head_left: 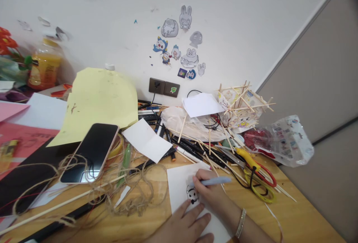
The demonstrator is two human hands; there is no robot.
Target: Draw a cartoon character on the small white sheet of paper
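Gripping blue pen [218,180] (paper [176,179] beneath)

rt grip [210,190] – w/ blue pen [219,180]

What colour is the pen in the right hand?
The pen in the right hand is pale blue, seen best in the head view.

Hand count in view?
2. The left hand lies spread on the white drawing sheet; the right hand holds a light blue pen over that same sheet. No others visible.
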